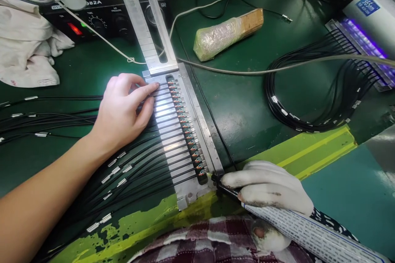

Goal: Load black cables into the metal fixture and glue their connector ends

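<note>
My bare left hand (125, 107) rests over the upper end of a metal fixture (168, 131), its index fingertip on the topmost black cables and its fingers apart. Several cables lie side by side across the fixture, their stripped, orange-and-silver ends in a row along a dark slot. At the slot's lower end, my gloved right hand (274, 187) is closed around a black pen-like dispenser (226, 190), whose tip is at the lowest cable end. A white printed sleeve (308, 228) extends behind the dispenser under that hand.
A black control box (108, 24) stands at the back left beside white cloth (24, 37). A wrapped block (228, 35) lies behind the fixture. At right, coiled black cables (271, 98) run to a purple-lit lamp unit (367, 12). A clear tube crosses the bench.
</note>
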`<action>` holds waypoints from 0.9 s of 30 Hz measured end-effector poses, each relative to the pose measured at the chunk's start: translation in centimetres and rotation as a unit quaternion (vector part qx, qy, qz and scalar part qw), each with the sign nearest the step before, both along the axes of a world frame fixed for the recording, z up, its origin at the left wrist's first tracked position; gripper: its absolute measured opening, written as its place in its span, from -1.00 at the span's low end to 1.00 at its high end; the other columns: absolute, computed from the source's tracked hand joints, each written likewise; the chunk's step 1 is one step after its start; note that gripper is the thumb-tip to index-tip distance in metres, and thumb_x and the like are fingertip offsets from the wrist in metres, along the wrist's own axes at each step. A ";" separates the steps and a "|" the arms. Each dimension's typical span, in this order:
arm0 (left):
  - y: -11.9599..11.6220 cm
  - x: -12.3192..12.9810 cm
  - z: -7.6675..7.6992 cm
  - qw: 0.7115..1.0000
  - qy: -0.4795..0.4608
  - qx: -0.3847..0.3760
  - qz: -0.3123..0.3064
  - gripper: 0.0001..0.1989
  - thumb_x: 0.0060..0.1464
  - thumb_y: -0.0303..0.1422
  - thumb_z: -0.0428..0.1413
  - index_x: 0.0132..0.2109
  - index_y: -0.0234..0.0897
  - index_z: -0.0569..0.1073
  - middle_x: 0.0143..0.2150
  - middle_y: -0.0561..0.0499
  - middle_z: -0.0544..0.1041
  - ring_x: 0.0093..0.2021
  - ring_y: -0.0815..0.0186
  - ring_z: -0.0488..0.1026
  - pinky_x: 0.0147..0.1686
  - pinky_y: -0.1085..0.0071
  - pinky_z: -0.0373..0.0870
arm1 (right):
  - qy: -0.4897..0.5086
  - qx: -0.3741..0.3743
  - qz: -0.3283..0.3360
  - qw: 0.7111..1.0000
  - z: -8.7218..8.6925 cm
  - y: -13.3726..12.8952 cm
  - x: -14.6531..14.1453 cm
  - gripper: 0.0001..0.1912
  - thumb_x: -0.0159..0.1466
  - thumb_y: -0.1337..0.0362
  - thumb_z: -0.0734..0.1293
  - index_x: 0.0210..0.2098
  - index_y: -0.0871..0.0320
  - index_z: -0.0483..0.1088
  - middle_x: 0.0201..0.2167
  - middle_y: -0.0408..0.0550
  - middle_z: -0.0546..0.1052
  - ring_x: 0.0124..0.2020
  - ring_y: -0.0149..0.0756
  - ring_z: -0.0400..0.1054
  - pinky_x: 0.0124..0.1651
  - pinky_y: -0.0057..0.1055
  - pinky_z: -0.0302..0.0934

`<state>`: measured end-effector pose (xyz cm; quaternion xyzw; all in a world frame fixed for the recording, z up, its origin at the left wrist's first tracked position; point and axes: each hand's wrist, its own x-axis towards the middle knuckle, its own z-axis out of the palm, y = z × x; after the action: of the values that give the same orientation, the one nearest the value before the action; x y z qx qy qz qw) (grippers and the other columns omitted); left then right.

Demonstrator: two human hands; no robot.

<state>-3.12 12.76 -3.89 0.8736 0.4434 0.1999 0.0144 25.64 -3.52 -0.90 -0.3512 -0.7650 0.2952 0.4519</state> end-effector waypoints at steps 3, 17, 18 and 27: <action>0.0 0.0 0.0 1.000 -0.001 -0.004 0.002 -0.69 0.29 -0.29 -0.07 0.11 -0.09 0.42 -0.04 -0.12 0.40 0.00 0.01 0.37 -0.04 -0.06 0.36 | 0.015 0.005 -0.004 1.000 -0.1 0.0 -0.1 -0.70 0.35 0.07 0.31 -0.25 0.23 0.42 -0.22 0.10 0.63 -0.38 -0.33 0.53 -0.40 -0.38 0.32; 0.1 0.0 -0.2 1.000 -0.002 0.012 -0.007 -0.68 0.27 -0.31 -0.03 0.12 -0.13 0.44 -0.05 -0.17 0.42 -0.03 0.00 0.38 -0.07 -0.04 0.36 | -0.006 -0.012 0.017 1.000 0.5 0.0 0.1 -0.66 0.35 -0.01 0.29 -0.27 0.17 0.39 -0.25 0.06 0.63 -0.47 -0.33 0.48 -0.48 -0.36 0.26; 0.1 0.0 -0.2 1.000 -0.002 0.018 -0.009 -0.68 0.27 -0.31 -0.02 0.11 -0.16 0.45 -0.05 -0.18 0.42 -0.04 0.00 0.38 -0.07 -0.02 0.36 | -0.011 -0.013 0.022 1.000 0.5 0.0 0.2 -0.65 0.36 -0.01 0.29 -0.28 0.17 0.39 -0.25 0.07 0.63 -0.46 -0.33 0.48 -0.48 -0.36 0.27; 0.2 -0.1 -0.3 0.999 -0.002 0.035 -0.017 -0.69 0.26 -0.31 -0.02 0.08 -0.23 0.47 -0.08 -0.21 0.44 -0.09 0.02 0.37 -0.12 0.03 0.35 | 0.003 -0.011 -0.003 1.000 0.3 -0.3 -0.2 -0.66 0.36 -0.02 0.27 -0.26 0.16 0.40 -0.25 0.06 0.63 -0.50 -0.34 0.46 -0.47 -0.35 0.26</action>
<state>-3.22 12.97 -4.14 0.8808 0.4208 0.2168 -0.0115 25.48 -3.80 -0.60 -0.3576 -0.7594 0.3035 0.4508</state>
